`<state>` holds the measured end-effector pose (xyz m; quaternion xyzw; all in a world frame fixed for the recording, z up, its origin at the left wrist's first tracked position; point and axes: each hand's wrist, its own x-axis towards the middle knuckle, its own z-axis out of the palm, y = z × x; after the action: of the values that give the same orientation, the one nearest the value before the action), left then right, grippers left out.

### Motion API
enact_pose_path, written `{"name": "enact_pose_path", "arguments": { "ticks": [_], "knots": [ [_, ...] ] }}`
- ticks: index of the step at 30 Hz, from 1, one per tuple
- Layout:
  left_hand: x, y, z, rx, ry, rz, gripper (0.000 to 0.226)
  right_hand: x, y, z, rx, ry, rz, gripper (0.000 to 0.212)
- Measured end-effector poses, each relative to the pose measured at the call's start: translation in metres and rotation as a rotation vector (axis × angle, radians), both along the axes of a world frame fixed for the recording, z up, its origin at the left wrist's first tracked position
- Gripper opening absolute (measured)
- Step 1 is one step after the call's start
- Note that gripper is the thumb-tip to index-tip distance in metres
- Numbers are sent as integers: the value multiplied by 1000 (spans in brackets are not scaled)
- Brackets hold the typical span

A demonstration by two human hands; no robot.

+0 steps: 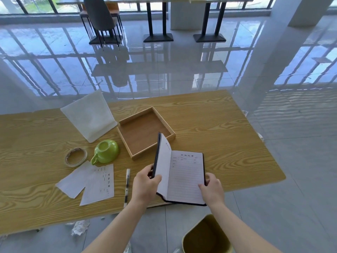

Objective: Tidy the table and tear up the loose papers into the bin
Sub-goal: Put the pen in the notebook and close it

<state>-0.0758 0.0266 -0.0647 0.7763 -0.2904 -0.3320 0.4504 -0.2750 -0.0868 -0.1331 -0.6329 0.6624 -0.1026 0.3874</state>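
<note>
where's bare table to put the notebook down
Bare wood lies right of the wooden tray and notebook, out to the table edge. The left side is crowded: tape roll, green cup, loose papers, pen.

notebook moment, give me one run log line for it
left hand: holds notebook cover | right hand: holds right page edge | notebook: open | loose papers: on table | bin: on floor

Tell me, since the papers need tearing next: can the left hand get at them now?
Probably not yet: the left hand is holding the notebook. The papers lie uncovered just to its left.
</note>
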Motion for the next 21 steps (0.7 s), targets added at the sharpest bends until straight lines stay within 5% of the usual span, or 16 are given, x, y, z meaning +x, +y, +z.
{"name": "enact_pose_path", "arguments": {
  "ticks": [6, 13, 18, 21],
  "knots": [
    [-29, -1, 8, -41, -163, -177, 52, 0, -3, 7, 87, -156, -166, 25],
    [-73, -8, 0, -29, -562, -375, 58, -5, 0, 20, 222, -457, -301, 54],
    [-94, -23, -9, 129, -748, -560, 50, -6, -2, 31, 260, -511, -262, 63],
    [-102, -25, -18, 218, -860, -662, 39, -8, -3, 30, 165, -423, -100, 41]
  ]
}}
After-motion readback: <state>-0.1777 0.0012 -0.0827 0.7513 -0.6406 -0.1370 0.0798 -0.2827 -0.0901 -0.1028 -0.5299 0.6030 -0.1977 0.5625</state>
